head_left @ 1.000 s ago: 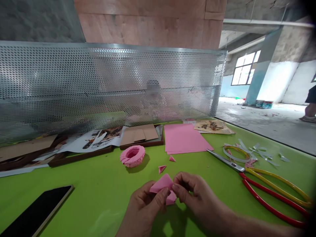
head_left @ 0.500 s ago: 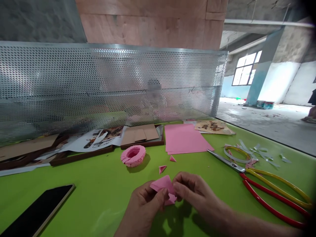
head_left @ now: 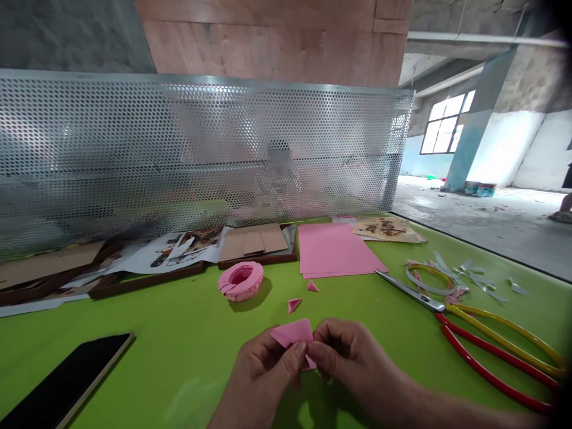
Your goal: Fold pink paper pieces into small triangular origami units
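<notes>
A small folded piece of pink paper [head_left: 295, 332] is pinched by my left hand [head_left: 268, 369], its thumb pressed on the front. At the paper's right edge, my right hand [head_left: 346, 351] is closed, thumb and fingertips gripping it. The paper's lower part is partly hidden behind the thumbs. Just beyond my hands lie two small folded pink paper triangles [head_left: 294, 305]. A thick pink ring of packed folded paper [head_left: 241, 281] rests on the green table farther left. Behind the triangles lies a stack of pink paper sheets [head_left: 337, 250].
Scissors [head_left: 429, 301] with red and yellow handles lie at right, near a tape roll [head_left: 431, 279] and scraps of clear tape [head_left: 480, 277]. A phone [head_left: 71, 381] lies at left. Trays with cardboard [head_left: 254, 241] and prints line the perforated metal panel [head_left: 201, 149] at the back.
My right hand has shifted slightly left and down along the pink paper, its thumb now closer to my left thumb. Less of the paper's lower part shows.
</notes>
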### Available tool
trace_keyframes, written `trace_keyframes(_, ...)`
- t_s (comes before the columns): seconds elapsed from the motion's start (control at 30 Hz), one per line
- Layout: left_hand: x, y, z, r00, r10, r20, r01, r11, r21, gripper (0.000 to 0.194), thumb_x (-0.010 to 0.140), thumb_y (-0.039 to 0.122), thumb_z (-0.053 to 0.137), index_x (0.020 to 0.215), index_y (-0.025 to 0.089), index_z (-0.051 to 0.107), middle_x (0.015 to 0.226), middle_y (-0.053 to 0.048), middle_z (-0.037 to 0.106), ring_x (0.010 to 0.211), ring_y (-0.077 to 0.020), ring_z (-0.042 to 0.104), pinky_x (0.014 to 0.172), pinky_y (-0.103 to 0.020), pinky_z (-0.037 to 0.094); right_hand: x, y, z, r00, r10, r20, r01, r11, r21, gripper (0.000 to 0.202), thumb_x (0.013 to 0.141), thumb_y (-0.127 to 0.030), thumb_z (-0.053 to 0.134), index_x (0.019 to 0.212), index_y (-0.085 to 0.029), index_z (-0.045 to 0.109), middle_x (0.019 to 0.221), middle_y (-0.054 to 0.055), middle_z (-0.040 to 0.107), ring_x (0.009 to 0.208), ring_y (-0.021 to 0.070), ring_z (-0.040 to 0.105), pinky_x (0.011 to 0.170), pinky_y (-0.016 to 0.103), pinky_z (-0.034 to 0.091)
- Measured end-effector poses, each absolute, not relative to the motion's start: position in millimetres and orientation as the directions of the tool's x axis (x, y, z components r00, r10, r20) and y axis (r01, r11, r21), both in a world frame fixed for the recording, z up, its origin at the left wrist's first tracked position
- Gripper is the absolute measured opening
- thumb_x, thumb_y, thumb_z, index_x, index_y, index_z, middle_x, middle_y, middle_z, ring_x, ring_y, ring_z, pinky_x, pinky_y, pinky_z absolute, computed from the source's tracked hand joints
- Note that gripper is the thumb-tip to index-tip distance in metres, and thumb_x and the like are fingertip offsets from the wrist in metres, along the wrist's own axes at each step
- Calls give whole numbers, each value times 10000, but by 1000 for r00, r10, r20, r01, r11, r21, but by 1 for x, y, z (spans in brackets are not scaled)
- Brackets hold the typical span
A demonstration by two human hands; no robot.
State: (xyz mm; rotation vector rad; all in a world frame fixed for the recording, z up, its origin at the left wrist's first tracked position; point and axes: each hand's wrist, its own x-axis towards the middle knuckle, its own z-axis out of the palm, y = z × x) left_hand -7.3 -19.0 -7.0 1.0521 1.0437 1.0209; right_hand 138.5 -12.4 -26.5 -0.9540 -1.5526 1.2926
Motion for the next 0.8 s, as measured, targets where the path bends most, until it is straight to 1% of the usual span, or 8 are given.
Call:
trace_keyframes(0.07, -7, -19, -3, 193, 971, -142, -101, 163, 981, 100, 714, 228, 628, 674, 152, 679, 589, -11, 613, 576, -139, 470, 567, -247, 360, 141, -12, -27, -345, 927, 149, -12, 154, -988, 305, 807, -405, 555, 674, -131, 556, 601, -25, 468, 557, 96, 411, 514, 205, 319)
trace_keyframes(0.2, -4, -19, 8, 237, 961, -144, 17, 144, 989, 141, 689, 152, 609, 550, 150, 629, 551, 16, 571, 557, -122, 448, 551, -229, 343, 145, -10, -26, -353, 918, 181, -74, 166, -983, 250, 802, -385, 575, 851, -140, 574, 737, 8, 533, 658, 120, 474, 574, 218, 369)
trace_keyframes(0.3, -3, -20, 11, 291, 941, -174, 57, 164, 985, 140, 651, 109, 607, 516, 143, 614, 508, 38, 517, 513, -100, 394, 506, -211, 307, 145, -8, -26, -358, 918, 168, -84, 147, -986, 226, 749, -344, 645, 775, -131, 575, 660, -11, 526, 595, 103, 464, 536, 209, 356)
trace_keyframes(0.37, -4, -20, 8, 286, 946, -154, 45, 148, 988, 131, 667, 137, 607, 537, 143, 620, 520, 32, 523, 527, -106, 414, 518, -213, 328, 144, -7, -25, -357, 922, 149, -109, 117, -987, 236, 730, -341, 662, 694, -131, 561, 594, -32, 505, 532, 83, 445, 503, 197, 346)
trace_keyframes(0.43, -5, -19, 4, 261, 960, -105, -5, 110, 994, 104, 696, 194, 619, 607, 148, 647, 574, 13, 568, 586, -132, 478, 580, -234, 384, 143, -5, -24, -343, 931, 128, -153, 79, -985, 259, 710, -363, 675, 679, -135, 556, 570, -38, 514, 491, 72, 448, 484, 191, 357)
trace_keyframes(0.57, -9, -16, -2, 256, 965, -55, -80, 78, 994, 121, 735, 266, 622, 724, 164, 686, 652, -15, 629, 647, -165, 547, 624, -258, 433, 140, -2, -27, -345, 936, 68, -246, -21, -969, 291, 677, -394, 699, 689, -129, 578, 577, -16, 579, 518, 90, 538, 529, 208, 426)
trace_keyframes(0.63, -9, -15, -2, 266, 963, -43, -73, 64, 995, 142, 727, 290, 638, 753, 168, 707, 634, -6, 617, 616, -150, 532, 586, -234, 426, 139, -1, -30, -360, 931, 66, -275, -38, -961, 307, 675, -408, 700, 706, -125, 586, 570, -11, 591, 532, 99, 562, 547, 215, 437)
trace_keyframes(0.8, -10, -12, -3, 220, 975, -13, -29, 20, 999, 208, 680, 359, 670, 609, 170, 720, 560, 24, 535, 508, -103, 424, 472, -200, 357, 138, -3, -31, -405, 908, 107, -260, -3, -966, 314, 669, -395, 714, 729, -113, 590, 619, 1, 594, 564, 94, 545, 557, 206, 411)
